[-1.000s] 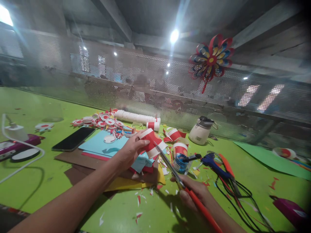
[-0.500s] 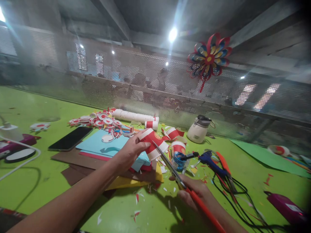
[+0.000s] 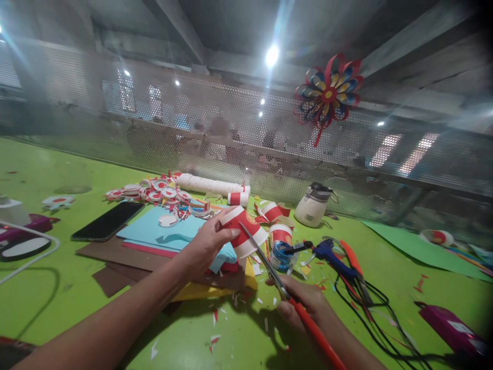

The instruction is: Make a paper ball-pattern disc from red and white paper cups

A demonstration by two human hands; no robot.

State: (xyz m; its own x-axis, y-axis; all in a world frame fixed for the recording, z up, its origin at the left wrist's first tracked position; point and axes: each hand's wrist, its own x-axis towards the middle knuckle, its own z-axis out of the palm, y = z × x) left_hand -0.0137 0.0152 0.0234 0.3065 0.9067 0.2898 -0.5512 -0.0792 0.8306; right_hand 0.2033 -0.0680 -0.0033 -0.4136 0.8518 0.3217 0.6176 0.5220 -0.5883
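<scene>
- Plainly, the left hand [image 3: 208, 241] is above the right-hand part of the blue paper [image 3: 148, 226], its grip pinching a red-and-white paper cup [image 3: 245, 244] between thumb and fingers
- Held there at the right edge of the blue paper, the paper cup is tilted, its wider rim turned down and rightward
- To the right of the blue paper and nearer the person, the right hand [image 3: 302, 298] wraps its grip round the red handles of the scissors [image 3: 284, 290], whose blades reach to the paper cup; I cannot tell how far they are parted
- Under the blue paper lie brown sheets [image 3: 123, 254], on the green desk [image 3: 181, 339]
- Just left of the blue paper, a black phone [image 3: 108, 221] lies flat
- Behind the blue paper are a heap of red-and-white pieces [image 3: 154, 191] and a long white roll [image 3: 208, 183]
- Right of the blue paper, past the scissors, lies a blue tool [image 3: 337, 259]
- In front of the blue paper, small scraps [image 3: 214, 316] are scattered
</scene>
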